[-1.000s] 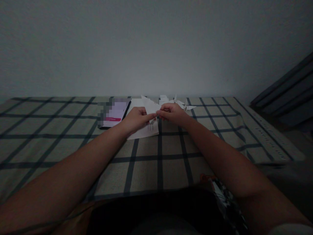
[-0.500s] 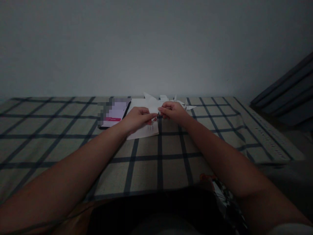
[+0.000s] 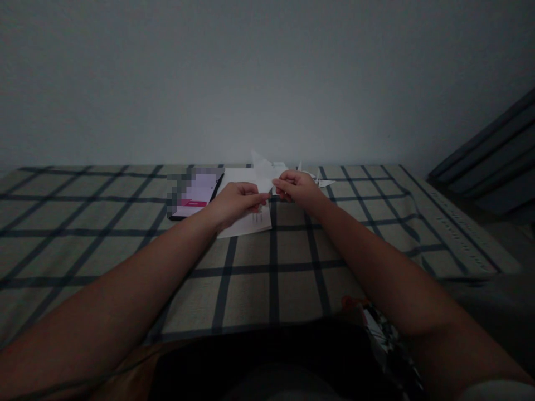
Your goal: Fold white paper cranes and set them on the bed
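Between my hands a piece of folded white paper (image 3: 262, 167) stands up with a pointed tip at its upper left. My left hand (image 3: 240, 201) pinches its lower part between thumb and fingers. From the other side, the fingertips of my right hand (image 3: 295, 186) are closed on the paper's right edge. Beneath my left hand lies a white sheet or pad (image 3: 246, 225) with small dark marks near its right edge. Just behind my right hand are folded white paper pieces (image 3: 326, 182) with pointed ends, partly hidden by that hand.
A tablet or large phone (image 3: 194, 192) with a lit, partly blurred screen lies left of the pad. The checked cloth (image 3: 251, 289) covers the table up to the grey wall (image 3: 267, 83). Dark folded fabric (image 3: 497, 161) hangs at the right.
The folded paper has shifted slightly right and its tip stands a little higher. My right hand has moved slightly right; my left hand stays nearly in place.
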Action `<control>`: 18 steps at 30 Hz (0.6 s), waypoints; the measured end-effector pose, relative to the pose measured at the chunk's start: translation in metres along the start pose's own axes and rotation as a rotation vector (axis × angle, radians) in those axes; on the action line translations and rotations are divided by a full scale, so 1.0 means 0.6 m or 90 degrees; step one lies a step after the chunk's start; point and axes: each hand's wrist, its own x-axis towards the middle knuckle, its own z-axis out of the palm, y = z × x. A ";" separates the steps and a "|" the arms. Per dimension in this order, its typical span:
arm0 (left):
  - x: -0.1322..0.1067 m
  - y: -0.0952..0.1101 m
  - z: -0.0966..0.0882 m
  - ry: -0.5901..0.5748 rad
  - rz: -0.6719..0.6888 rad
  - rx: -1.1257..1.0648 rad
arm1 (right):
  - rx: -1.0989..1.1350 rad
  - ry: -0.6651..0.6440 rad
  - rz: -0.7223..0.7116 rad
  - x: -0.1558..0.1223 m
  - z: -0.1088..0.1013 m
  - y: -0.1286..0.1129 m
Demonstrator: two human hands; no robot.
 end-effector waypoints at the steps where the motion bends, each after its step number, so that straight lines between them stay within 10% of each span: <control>1: 0.000 0.000 0.000 -0.003 0.001 -0.003 | 0.002 0.003 0.005 0.000 0.000 0.000; 18: 0.003 -0.004 0.001 0.038 0.030 -0.006 | -0.016 -0.019 0.009 0.001 -0.004 0.003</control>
